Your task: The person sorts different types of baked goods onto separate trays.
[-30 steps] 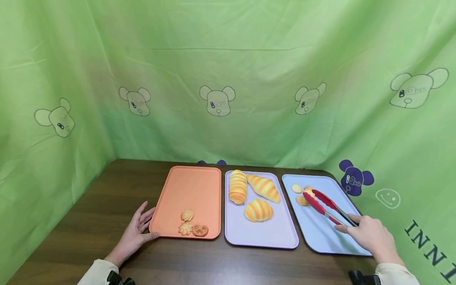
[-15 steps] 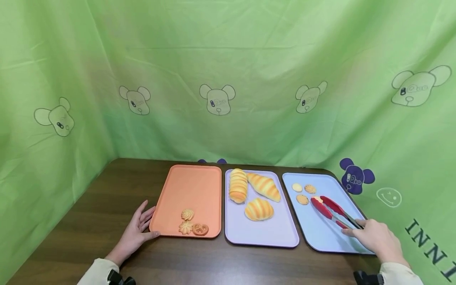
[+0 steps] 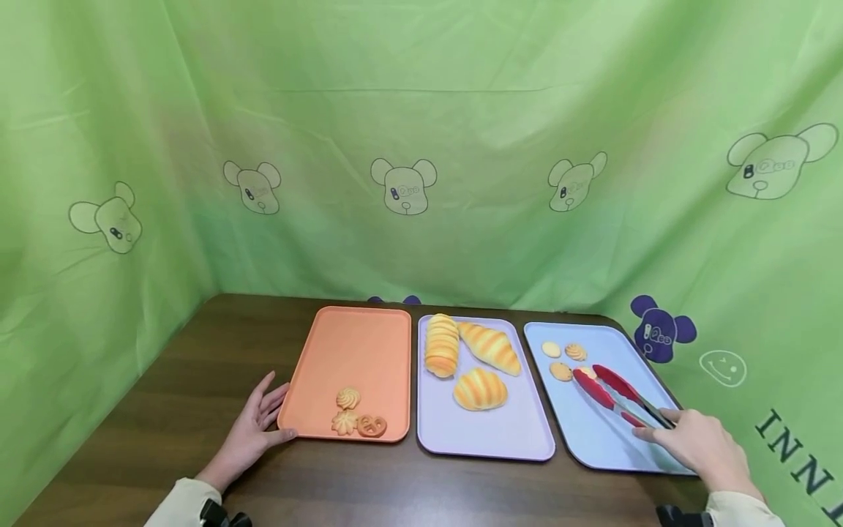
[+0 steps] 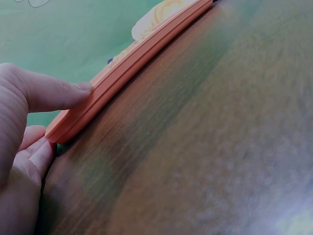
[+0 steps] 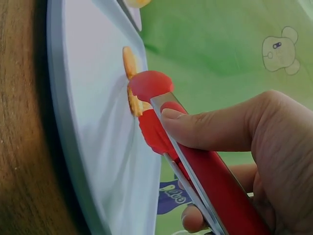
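The bench (image 3: 257, 329) is occupied by three trays. At lower centre-left, the orange tray (image 3: 365, 348) is touched at its near-left corner by the left hand (image 3: 253, 421), whose fingers are extended and loosely spread; both are unmoved since a second ago. At centre, the lilac tray (image 3: 474, 435) is laden as before with three breads (image 3: 481, 389). At lower right, over the blue tray (image 3: 579, 432), red tongs (image 3: 619, 384) are gripped in the curled fingers of the right hand (image 3: 701, 443). The tips are now shifted down and rightward, so the swirled cookie (image 3: 575, 352) is uncovered. A pale cookie (image 3: 587, 373) is seen at the tips; whether it is squeezed cannot be told.
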The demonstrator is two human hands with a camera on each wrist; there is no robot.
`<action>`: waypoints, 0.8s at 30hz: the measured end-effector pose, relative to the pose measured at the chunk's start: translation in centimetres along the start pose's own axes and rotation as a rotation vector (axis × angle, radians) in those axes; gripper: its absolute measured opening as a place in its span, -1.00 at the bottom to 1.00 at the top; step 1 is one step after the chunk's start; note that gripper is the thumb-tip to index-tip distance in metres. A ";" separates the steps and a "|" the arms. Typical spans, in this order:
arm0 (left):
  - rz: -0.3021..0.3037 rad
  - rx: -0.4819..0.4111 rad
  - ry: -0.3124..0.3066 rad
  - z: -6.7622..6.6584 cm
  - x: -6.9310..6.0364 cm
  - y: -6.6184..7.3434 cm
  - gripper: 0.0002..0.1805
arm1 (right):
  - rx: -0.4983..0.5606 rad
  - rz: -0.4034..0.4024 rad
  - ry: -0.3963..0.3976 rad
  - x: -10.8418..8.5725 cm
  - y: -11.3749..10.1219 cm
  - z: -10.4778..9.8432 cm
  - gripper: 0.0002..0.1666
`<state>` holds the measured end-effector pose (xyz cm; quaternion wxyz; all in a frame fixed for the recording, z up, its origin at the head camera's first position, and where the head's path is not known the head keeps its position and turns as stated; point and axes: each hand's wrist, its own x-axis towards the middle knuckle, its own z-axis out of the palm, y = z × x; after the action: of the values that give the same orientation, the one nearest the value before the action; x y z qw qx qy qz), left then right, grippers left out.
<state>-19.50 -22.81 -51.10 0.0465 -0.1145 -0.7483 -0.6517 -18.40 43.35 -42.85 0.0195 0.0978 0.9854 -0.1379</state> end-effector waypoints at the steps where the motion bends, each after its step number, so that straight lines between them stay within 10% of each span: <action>1: -0.003 -0.004 -0.001 0.0 0.0 0.0 0.19 | -0.004 -0.008 0.011 -0.1 -0.1 -0.1 0.19; 10: 0.026 -0.004 -0.004 0.0 -0.1 -0.2 0.19 | -0.018 -0.104 0.129 -1.8 -3.4 -1.2 0.14; 18: 0.053 -0.024 -0.008 0.0 -0.3 0.0 0.18 | 0.083 -0.326 0.299 -3.9 -10.7 0.8 -0.06; 24: 0.045 -0.012 -0.005 0.0 0.0 -0.1 0.18 | 0.152 -0.501 0.243 -4.7 -16.7 2.7 -0.18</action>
<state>-19.51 -22.78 -51.16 0.0586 -0.1331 -0.7419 -0.6545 -17.09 25.97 -40.62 -0.1408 -0.1319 0.9608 -0.1991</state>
